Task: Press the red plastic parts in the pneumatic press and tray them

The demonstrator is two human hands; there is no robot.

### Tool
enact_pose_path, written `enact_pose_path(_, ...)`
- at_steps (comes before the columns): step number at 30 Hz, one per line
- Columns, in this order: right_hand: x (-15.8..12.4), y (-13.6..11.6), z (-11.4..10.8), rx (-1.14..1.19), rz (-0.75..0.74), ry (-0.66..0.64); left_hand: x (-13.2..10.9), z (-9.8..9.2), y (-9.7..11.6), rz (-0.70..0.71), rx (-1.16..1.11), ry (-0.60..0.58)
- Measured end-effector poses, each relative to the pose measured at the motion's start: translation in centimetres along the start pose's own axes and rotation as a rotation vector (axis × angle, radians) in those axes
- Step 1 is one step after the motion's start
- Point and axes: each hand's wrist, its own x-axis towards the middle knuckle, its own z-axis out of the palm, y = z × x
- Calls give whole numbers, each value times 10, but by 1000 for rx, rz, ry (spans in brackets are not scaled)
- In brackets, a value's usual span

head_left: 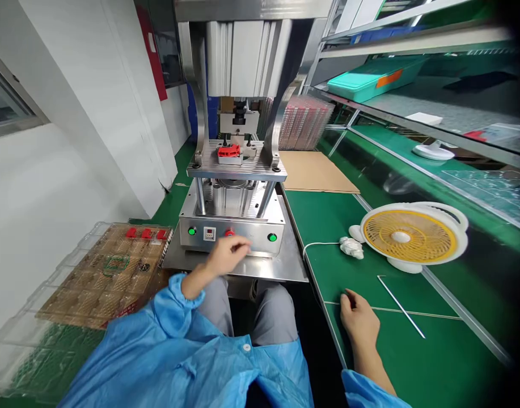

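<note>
A small press machine (pixel 236 170) stands in front of me with a red part (pixel 229 151) seated on its fixture plate. My left hand (pixel 226 255) hovers in front of the control panel, just below the red button (pixel 229 232), with its fingers loosely curled and nothing in them. Two green buttons (pixel 192 230) (pixel 272 237) sit at the panel's ends. My right hand (pixel 358 318) rests on the green bench mat (pixel 413 351), fingers curled under, holding nothing that I can see.
A clear tray (pixel 110 272) with three red parts (pixel 146 233) along its far row lies at the left. A yellow desk fan (pixel 410 235), a white rag (pixel 352 247), a thin metal rod (pixel 401 306) and cardboard (pixel 313 171) are on the bench. Shelves run along the right.
</note>
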Motion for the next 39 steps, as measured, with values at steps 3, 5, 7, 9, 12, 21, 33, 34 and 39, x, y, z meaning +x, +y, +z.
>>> enact_pose_path(3,-1,-1,-2,28,0,-9,55,-43,59,338,189,167)
enact_pose_path(5,-1,-1,-4,48,-2,-15,90,-69,88,477,347,287)
enact_pose_path(7,-1,-1,-6,65,0,-21,123,-89,106,523,506,380)
enact_pose_path(9,-1,-1,-7,80,6,-27,152,-104,113,486,669,407)
enact_pose_path(12,0,-1,-9,96,7,-35,184,-116,111,353,871,312)
enact_pose_path(21,0,-3,-12,164,91,-23,221,-124,110,156,1054,37)
enact_pose_path(33,0,-5,-15,232,94,-54,206,-111,127,62,1092,113)
enact_pose_path(34,0,-5,-15,236,97,-52,203,-111,125,97,1091,142)
enact_pose_path(39,1,-7,-15,237,116,-36,173,-109,118,203,970,258)
